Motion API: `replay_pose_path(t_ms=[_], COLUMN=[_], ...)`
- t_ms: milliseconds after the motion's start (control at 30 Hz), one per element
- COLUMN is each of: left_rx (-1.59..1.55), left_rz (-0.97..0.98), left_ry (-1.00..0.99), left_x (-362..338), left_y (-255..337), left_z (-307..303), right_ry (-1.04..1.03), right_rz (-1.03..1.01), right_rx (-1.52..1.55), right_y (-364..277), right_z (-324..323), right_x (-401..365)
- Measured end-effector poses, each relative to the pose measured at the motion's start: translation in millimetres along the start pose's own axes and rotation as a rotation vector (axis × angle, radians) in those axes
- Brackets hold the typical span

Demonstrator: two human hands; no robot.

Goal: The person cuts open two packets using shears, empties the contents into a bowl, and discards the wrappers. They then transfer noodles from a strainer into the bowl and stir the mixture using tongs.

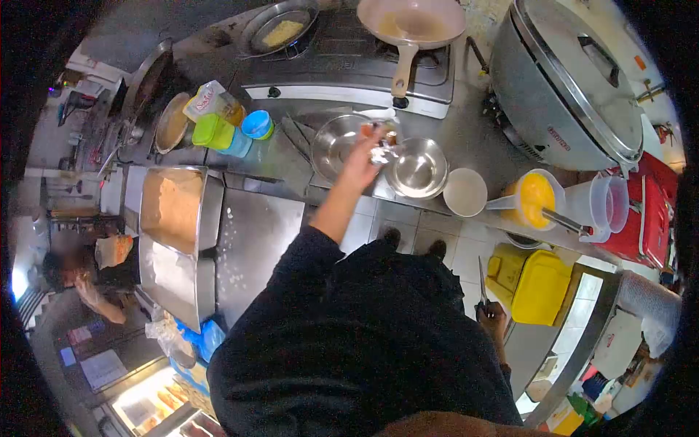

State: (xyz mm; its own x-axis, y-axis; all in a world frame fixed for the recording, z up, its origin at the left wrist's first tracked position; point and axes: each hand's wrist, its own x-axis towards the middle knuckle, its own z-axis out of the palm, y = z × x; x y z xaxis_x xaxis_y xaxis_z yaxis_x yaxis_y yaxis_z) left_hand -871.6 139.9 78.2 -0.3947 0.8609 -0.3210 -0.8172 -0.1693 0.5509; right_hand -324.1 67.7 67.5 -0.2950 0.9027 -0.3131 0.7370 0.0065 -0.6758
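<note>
Left hand (364, 164) at twelve pinching a blurred scrap (380, 154), perhaps foil, over two bowls (419, 172), right hand (493, 318) at four gripping one knife (481, 280)

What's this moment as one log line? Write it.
left hand: above bowls, grip contents unclear | right hand: low at side, grip shut on knife | pan on stove

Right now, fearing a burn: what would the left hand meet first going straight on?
Likely the stove front edge, under the pan handle; depth from the left hand is unclear.
</note>
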Motion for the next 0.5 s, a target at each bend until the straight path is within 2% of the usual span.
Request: replay_pose_path(t_ms=[133,233,367,400,500], left_rx=[0.119,0.099,0.082,0.063,0.125], left_rz=[0.034,0.114,0.09,0.067,0.023], left_ry=[0.078,0.107,0.057,0.072,0.083], left_x=[-10.5,6.2,10.6,5.9,-0.4], left_y=[-28.0,-50.8,-56.4,-54.6,-67.7], left_z=[58.1,52.0,48.4,56.6,62.7], right_ry=[0.016,0.079,0.159,0.109,0.117], right_rz=[0.067,0.194,0.134,0.194,0.254], right_rx=[-0.03,0.079,0.028,-0.021,0.02], right_y=[16.0,20.9,34.1,16.0,35.7], right_z=[19.4,34.0,50.9,45.2,63.2], right_x=[-15.5,-36.3,-59.0,-60.5,-66.1])
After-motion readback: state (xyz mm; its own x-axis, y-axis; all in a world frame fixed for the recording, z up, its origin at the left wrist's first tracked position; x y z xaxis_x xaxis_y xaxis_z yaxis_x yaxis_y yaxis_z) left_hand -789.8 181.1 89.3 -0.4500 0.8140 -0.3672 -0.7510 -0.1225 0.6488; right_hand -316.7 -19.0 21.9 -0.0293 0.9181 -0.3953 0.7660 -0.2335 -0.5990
